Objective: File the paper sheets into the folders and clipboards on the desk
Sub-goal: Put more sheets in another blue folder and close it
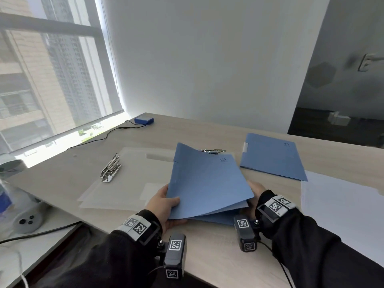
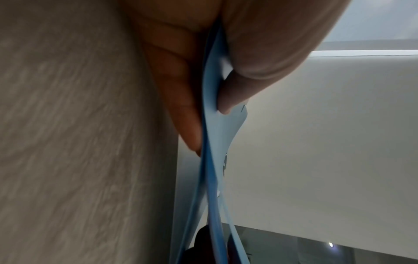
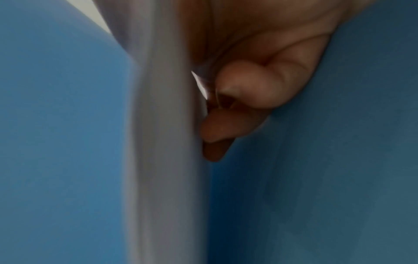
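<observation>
Blue folder (image 1: 209, 183) pinched at near edge by your left hand (image 1: 164, 206); right hand (image 1: 256, 191) grips its other side. Loose sheets (image 1: 340, 206) unfiled, second folder (image 1: 272, 155) shut: early stage, I'd judge.

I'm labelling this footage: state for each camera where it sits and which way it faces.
Head: worn on the head, facing forward and down over the desk; both sleeves, left hand and right hand hold the blue folder.
Left wrist: along the left hand; thumb and fingers pinch the folder's edge.
Right wrist: along the right hand; curled fingers against blue, blurred.
Shared: all show the blue folder.
</observation>
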A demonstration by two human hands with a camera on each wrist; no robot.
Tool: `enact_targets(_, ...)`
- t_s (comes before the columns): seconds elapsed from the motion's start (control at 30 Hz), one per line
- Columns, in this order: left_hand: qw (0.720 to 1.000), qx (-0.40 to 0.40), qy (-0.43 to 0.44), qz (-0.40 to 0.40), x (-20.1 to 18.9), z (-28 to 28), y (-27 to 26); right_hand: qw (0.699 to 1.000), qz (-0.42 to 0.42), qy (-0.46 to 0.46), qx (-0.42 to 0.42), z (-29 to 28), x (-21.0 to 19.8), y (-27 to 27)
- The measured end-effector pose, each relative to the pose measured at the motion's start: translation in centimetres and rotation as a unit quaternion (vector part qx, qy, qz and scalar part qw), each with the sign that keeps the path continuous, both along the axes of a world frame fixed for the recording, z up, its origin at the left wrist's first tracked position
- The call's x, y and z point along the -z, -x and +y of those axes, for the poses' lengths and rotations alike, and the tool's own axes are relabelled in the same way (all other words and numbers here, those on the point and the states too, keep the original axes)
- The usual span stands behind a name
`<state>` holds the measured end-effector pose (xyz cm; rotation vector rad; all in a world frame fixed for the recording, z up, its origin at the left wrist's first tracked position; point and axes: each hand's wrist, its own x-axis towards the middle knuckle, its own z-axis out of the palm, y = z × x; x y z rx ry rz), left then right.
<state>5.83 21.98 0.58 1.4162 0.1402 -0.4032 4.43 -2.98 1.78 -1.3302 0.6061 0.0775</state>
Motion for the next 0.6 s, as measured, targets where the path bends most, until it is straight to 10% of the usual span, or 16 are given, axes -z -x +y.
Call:
enact_targets(0.37, 0.995, 0.003, 0.073, -0.074, -1.8, -2.6, 1.0, 0.995, -0.065, 0.065, -0.025, -2.4, -1.5, 4.7)
enact_targets(0.6, 0.967, 0.138, -0.186, -0.107, -2.3, -6.5, 0.4, 0.973, -0.138, 0.181, 0.046, -7.2, -2.6, 9.1)
